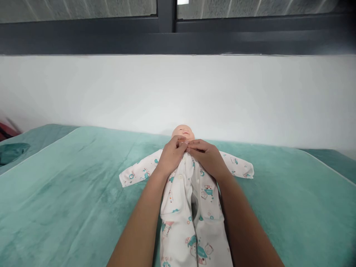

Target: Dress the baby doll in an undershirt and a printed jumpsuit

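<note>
A baby doll (183, 129) lies on its back, dressed in a white baby romper (178, 189) printed with teal and pink figures. The romper's sleeves stretch out to both sides, and its front gapes below the chest. My left hand (172, 152) is closed on the romper's collar just under the doll's chin. From the other side, my right hand (206, 155) pinches the same collar, its fingertips meeting those of the left. The fingers hide the neckline and whatever fastener may be there.
A teal plush cover (83, 193) lies under the doll. Just behind the head rises a white wall (178, 89), with a dark window frame (167, 40) above it. Something red (8, 129) is at the far left edge.
</note>
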`<state>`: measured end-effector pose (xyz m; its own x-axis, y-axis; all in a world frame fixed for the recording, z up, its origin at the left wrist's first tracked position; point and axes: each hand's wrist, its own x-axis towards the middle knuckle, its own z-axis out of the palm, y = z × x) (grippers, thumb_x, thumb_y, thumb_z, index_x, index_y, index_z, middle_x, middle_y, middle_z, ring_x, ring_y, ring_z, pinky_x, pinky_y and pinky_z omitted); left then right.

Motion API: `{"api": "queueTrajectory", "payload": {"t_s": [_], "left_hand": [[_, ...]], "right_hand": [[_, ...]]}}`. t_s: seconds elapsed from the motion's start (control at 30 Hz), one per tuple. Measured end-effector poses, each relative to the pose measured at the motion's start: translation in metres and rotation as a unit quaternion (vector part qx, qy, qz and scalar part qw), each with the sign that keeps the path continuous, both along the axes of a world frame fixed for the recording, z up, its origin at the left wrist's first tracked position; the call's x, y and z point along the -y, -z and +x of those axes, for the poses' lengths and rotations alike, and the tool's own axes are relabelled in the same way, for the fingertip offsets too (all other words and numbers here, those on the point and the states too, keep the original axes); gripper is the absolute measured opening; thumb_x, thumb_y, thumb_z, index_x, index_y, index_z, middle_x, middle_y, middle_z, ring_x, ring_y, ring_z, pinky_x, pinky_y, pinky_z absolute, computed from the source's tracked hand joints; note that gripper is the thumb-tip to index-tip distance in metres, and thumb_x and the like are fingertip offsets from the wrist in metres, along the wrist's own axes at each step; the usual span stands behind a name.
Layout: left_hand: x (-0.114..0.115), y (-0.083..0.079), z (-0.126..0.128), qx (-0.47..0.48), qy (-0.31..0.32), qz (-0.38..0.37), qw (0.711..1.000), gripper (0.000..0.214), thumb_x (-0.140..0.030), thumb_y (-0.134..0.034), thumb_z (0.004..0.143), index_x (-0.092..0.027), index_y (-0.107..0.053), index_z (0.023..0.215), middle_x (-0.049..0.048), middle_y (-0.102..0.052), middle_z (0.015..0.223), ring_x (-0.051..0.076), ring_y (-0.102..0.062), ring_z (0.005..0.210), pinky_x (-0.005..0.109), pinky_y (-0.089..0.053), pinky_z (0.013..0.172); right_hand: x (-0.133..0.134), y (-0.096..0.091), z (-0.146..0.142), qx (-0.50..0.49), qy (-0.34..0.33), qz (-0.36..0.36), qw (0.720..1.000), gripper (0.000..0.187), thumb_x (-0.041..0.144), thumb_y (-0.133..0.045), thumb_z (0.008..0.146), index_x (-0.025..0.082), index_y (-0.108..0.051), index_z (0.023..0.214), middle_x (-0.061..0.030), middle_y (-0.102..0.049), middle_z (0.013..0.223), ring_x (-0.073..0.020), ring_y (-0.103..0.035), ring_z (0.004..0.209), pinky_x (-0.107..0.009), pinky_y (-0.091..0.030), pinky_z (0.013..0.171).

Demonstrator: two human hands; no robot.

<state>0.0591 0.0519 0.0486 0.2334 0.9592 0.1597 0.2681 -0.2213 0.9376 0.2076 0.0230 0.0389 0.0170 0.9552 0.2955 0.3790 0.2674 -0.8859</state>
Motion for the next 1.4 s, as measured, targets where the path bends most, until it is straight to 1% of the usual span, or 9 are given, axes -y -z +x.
{"api": "queueTrajectory", "payload": {"t_s": [0.17, 0.33, 0.4, 0.6, 0.7, 0.9, 1.07, 1.27, 1.4], "left_hand": [[-0.003, 0.002, -0.001, 0.02, -0.004, -0.035, 0.999, 0.028, -0.032, -0.054, 0.084, -0.021, -0.064, 0.107, 0.0036, -0.071, 0.1, 0.02, -0.064, 0.091, 0.03, -0.049, 0.079], [-0.004, 0.002, -0.002, 0.025, -0.012, -0.034, 0.999, 0.026, -0.022, -0.05, 0.081, -0.02, -0.067, 0.102, 0.0042, -0.071, 0.102, 0.02, -0.064, 0.093, 0.03, -0.048, 0.08], [-0.004, 0.002, -0.001, 0.025, -0.015, -0.033, 0.999, 0.026, -0.022, -0.05, 0.081, -0.02, -0.067, 0.101, 0.0048, -0.071, 0.106, 0.02, -0.064, 0.095, 0.03, -0.048, 0.081], [-0.001, 0.0, 0.001, -0.02, -0.043, 0.001, 0.999, 0.026, -0.017, -0.045, 0.082, -0.02, -0.066, 0.098, 0.0046, -0.071, 0.107, 0.019, -0.063, 0.096, 0.031, -0.046, 0.084], [-0.001, -0.002, 0.002, -0.057, -0.064, 0.015, 0.996, 0.027, -0.018, -0.046, 0.082, -0.02, -0.066, 0.1, 0.0045, -0.071, 0.103, 0.02, -0.063, 0.092, 0.032, -0.046, 0.082], [0.0, -0.003, 0.0, -0.065, -0.069, -0.01, 0.995, 0.028, -0.02, -0.054, 0.076, -0.017, -0.069, 0.099, 0.0047, -0.071, 0.088, 0.019, -0.063, 0.081, 0.031, -0.047, 0.078], [-0.002, 0.0, -0.002, -0.038, -0.057, -0.026, 0.997, 0.026, -0.022, -0.058, 0.075, -0.016, -0.072, 0.097, 0.0073, -0.073, 0.093, 0.021, -0.066, 0.087, 0.032, -0.048, 0.081], [-0.005, 0.005, -0.002, -0.015, -0.056, -0.021, 0.998, 0.027, -0.016, -0.057, 0.073, -0.017, -0.073, 0.095, 0.0071, -0.074, 0.096, 0.021, -0.066, 0.09, 0.033, -0.049, 0.087], [-0.006, 0.007, -0.002, -0.01, -0.058, -0.008, 0.998, 0.028, -0.014, -0.056, 0.073, -0.017, -0.073, 0.095, 0.0074, -0.074, 0.102, 0.021, -0.066, 0.094, 0.034, -0.048, 0.091]], "right_hand": [[0.009, -0.009, 0.001, 0.161, -0.034, 0.051, 0.985, 0.022, 0.028, -0.05, 0.09, 0.027, -0.072, 0.084, -0.0007, -0.064, 0.106, -0.0173, -0.06, 0.095, -0.032, -0.045, 0.08], [0.017, -0.015, -0.006, 0.284, -0.031, 0.079, 0.955, 0.031, 0.023, -0.045, 0.092, 0.022, -0.064, 0.067, -0.0049, -0.059, 0.096, -0.0202, -0.055, 0.093, -0.035, -0.043, 0.078], [0.018, -0.015, -0.008, 0.305, -0.029, 0.087, 0.948, 0.032, 0.019, -0.045, 0.092, 0.021, -0.06, 0.063, -0.0054, -0.058, 0.092, -0.0205, -0.053, 0.091, -0.035, -0.043, 0.077], [0.017, -0.015, -0.008, 0.251, -0.03, 0.081, 0.964, 0.029, 0.021, -0.046, 0.09, 0.023, -0.061, 0.066, -0.0027, -0.063, 0.093, -0.0196, -0.055, 0.092, -0.033, -0.042, 0.076], [0.015, -0.017, -0.006, 0.204, -0.027, 0.051, 0.977, 0.025, 0.023, -0.047, 0.089, 0.024, -0.065, 0.071, -0.0001, -0.067, 0.09, -0.018, -0.057, 0.085, -0.031, -0.041, 0.071], [0.009, -0.014, 0.0, 0.103, 0.01, -0.012, 0.995, 0.022, 0.031, -0.051, 0.085, 0.024, -0.068, 0.073, 0.0011, -0.07, 0.08, -0.0177, -0.059, 0.074, -0.03, -0.039, 0.065], [0.007, -0.008, 0.001, 0.058, 0.039, -0.04, 0.997, 0.019, 0.032, -0.053, 0.083, 0.026, -0.071, 0.081, 0.0025, -0.07, 0.078, -0.0165, -0.058, 0.069, -0.03, -0.041, 0.066], [0.002, -0.002, -0.003, 0.001, 0.058, -0.044, 0.997, 0.016, 0.028, -0.055, 0.08, 0.026, -0.071, 0.082, 0.001, -0.073, 0.095, -0.0195, -0.064, 0.085, -0.033, -0.044, 0.08], [-0.001, 0.001, -0.004, -0.006, 0.07, -0.046, 0.996, 0.015, 0.027, -0.055, 0.079, 0.026, -0.07, 0.08, 0.001, -0.073, 0.095, -0.0199, -0.064, 0.087, -0.035, -0.045, 0.082]]}}
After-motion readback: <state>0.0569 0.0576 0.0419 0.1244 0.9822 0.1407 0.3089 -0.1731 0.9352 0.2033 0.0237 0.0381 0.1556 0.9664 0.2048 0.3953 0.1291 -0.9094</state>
